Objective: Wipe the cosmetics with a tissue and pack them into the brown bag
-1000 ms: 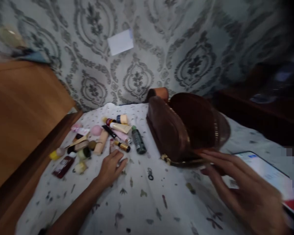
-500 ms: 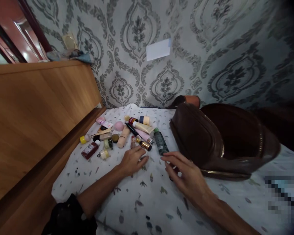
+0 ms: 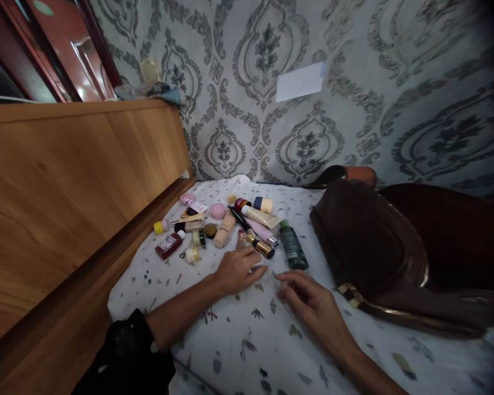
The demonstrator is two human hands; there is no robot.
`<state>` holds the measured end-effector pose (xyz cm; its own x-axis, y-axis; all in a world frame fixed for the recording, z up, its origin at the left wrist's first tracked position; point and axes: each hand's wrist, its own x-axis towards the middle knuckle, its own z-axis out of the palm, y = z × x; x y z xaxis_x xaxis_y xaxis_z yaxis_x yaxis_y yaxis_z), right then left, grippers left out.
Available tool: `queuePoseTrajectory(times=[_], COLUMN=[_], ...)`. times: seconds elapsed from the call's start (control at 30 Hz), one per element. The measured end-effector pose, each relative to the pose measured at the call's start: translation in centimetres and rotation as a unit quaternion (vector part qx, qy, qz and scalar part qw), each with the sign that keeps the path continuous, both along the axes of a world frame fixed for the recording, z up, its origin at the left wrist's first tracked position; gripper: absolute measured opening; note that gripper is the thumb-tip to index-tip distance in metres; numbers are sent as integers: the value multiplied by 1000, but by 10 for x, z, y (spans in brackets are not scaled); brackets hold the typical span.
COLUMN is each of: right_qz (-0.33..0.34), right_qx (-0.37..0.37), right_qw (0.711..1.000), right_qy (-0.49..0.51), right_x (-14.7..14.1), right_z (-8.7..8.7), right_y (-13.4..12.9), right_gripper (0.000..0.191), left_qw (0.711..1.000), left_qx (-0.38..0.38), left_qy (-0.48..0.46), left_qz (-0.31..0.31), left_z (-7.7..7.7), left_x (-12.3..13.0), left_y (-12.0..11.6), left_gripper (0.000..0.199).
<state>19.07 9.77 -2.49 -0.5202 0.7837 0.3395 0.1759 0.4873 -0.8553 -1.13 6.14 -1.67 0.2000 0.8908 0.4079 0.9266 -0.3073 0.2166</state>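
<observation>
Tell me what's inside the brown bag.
The brown bag is open, but only its dark interior shows; no item inside can be made out. Its raised near side and the shadow hide the bottom.

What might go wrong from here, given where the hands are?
Likely risks:
1. The left hand sits right by the gold tube; a brush could roll it or disturb the tubes crowded beside it.
2. The right hand is close below the green-capped bottle and might knock it.
3. Its fingertips nearly meet; anything small between them would be hard to see.
</observation>
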Motion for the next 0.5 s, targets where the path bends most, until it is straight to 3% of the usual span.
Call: queuePoseTrajectory(times=[0.33,0.4,0.5], right_qz=[14,15,12], right_qx=[40,39,41], right_qw=[999,999,999], right_qy=[-20,-24,-24], right_x=[-1,0,1], right_z=[2,2,3], right_y=[-3,-3,-3], right_gripper=[19,19,20], left_qw=[999,997,988], left_qx=[-7,-10,-3], left_qy=[25,41,59], left_qz=[42,62,142], left_z=[-2,5,29], left_x=[0,-2,-25], left_y=[0,1,0], left_gripper=[22,21,23])
